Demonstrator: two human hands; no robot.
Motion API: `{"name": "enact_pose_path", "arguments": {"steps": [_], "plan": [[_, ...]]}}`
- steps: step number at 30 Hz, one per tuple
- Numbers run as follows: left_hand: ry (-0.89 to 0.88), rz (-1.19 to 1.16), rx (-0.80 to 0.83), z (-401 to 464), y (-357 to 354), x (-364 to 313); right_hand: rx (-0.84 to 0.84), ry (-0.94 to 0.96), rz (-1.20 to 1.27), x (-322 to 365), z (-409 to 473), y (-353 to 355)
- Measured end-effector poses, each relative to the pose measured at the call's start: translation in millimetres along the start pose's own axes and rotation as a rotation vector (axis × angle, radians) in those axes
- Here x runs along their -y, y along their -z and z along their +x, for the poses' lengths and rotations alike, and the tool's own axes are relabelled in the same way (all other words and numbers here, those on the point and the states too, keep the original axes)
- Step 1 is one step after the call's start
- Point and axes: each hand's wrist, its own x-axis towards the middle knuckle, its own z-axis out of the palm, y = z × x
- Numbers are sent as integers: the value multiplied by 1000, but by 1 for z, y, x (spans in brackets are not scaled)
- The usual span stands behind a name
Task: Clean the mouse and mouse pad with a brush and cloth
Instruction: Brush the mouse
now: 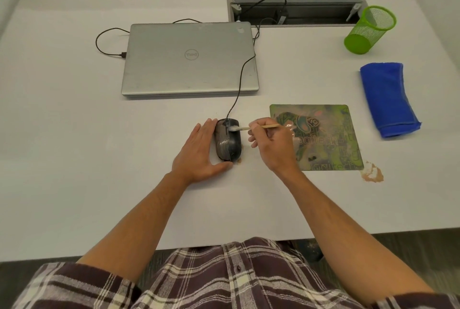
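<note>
A dusty black wired mouse (230,143) lies on the white desk, left of the mouse pad. My left hand (199,153) holds it from the left side, fingers along its flank and thumb curled round its near end. My right hand (272,145) pinches a thin wooden-handled brush (258,127); its white bristles touch the mouse's top near the scroll wheel. The green patterned mouse pad (323,139) lies to the right, partly under my right hand, with smudges on it. A folded blue cloth (387,99) rests at the far right.
A closed silver laptop (190,59) sits behind the mouse, and the mouse cable (239,87) runs over its right edge. A green mesh pen cup (369,29) stands at the back right. Brown dust (372,171) lies by the pad's near right corner.
</note>
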Motion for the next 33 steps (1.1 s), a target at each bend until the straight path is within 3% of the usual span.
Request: {"name": "enact_pose_path", "arguments": {"steps": [8,13,19,25,33], "plan": [[0,11,-4,0,-1,2,70,-4,-46,2,-11,17],[-1,9,-5,0,0,2,-98,-31,-26,10,15,10],[3,6,1,1,1,1,12,-17,-164,12,39,-8],[-10,11,-5,0,0,1,-45,-53,6,3,18,-5],[-16,6,5,0,0,1,-69,65,-36,-4,-33,-2]]}}
